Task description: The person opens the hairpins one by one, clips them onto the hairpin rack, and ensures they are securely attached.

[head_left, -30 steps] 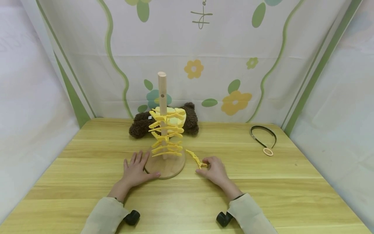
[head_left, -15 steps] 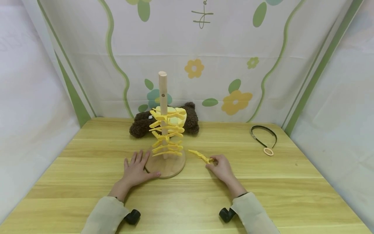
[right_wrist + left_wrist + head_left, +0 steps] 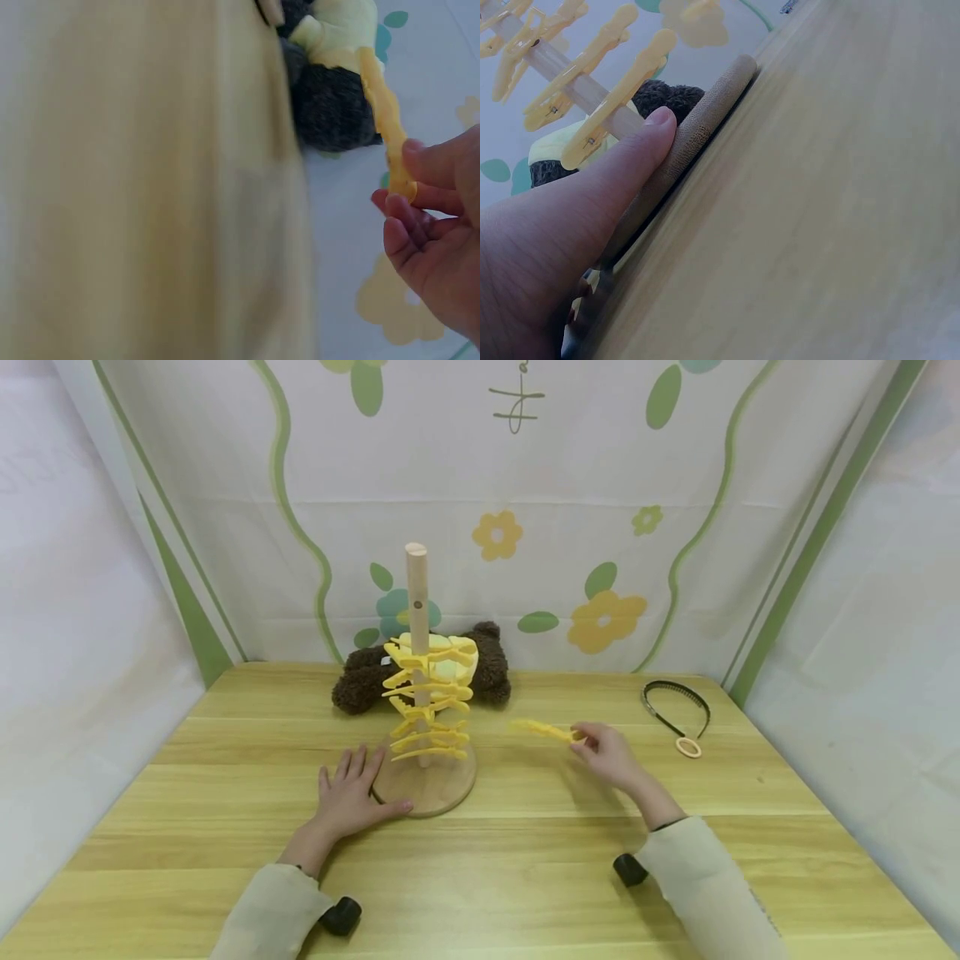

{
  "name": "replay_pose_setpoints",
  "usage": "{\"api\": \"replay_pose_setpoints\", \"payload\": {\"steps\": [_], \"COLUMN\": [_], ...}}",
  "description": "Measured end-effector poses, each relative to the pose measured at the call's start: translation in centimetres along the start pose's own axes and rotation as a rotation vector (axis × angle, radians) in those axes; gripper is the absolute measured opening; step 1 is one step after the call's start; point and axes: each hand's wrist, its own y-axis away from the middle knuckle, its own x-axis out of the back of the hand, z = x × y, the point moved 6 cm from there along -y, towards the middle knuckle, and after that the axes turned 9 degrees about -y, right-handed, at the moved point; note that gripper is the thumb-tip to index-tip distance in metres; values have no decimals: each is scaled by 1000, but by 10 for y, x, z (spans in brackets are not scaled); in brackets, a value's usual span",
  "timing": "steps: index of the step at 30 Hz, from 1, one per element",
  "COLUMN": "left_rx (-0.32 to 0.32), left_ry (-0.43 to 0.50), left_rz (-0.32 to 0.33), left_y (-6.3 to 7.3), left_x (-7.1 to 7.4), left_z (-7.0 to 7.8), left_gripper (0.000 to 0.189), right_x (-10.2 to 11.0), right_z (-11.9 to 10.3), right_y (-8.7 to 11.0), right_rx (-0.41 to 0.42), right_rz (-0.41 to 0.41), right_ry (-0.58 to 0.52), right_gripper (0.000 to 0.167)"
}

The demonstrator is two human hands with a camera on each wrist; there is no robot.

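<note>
My right hand point(image 3: 609, 756) pinches one end of a long yellow hair clip point(image 3: 543, 729) and holds it above the table, right of a wooden stand. In the right wrist view, thumb and fingers close on the clip point(image 3: 385, 109) at its lower end. The stand's upright post point(image 3: 417, 610) carries several similar yellow clips point(image 3: 431, 739), stacked crosswise up to about its middle. My left hand point(image 3: 352, 806) lies with spread fingers at the left of the round wooden base point(image 3: 431, 789). Its thumb point(image 3: 649, 146) rests on the base's near edge.
Behind the stand lies a dark brown plush bear point(image 3: 491, 672) in a yellow shirt, partly hidden by the clips. A black headband point(image 3: 686, 693) with a pale ring point(image 3: 688, 747) is at the table's back right. A flower-printed cloth point(image 3: 600, 460) closes off the back.
My right hand has carried the yellow hair clip up from the tabletop beside the base, moving right and farther back. My left hand and the stand have stayed put.
</note>
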Motion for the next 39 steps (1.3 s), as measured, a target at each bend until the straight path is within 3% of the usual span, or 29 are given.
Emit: {"api": "replay_pose_setpoints", "payload": {"steps": [4, 8, 14, 25, 31, 39], "left_rx": [0, 1, 0, 5, 4, 1], "left_ry": [2, 9, 12, 11, 9, 4], "left_rz": [1, 4, 2, 5, 1, -2], "left_y": [0, 0, 1, 0, -1, -2], "left_x": [1, 1, 1, -2, -2, -2], "left_z": [0, -1, 0, -3, -2, 0], "left_gripper": [100, 101, 100, 101, 101, 102], "right_x": [32, 60, 78, 48, 30, 12], "right_z": [-19, -53, -102, -163, -192, -209], "right_y": [-18, -40, -68, -100, -107, -114], "right_rx": [56, 104, 150, 160, 237, 260], "right_rz": [50, 77, 65, -30, -107, -163], "right_ry": [39, 51, 51, 45, 35, -2], "right_gripper": [26, 24, 23, 17, 14, 12]}}
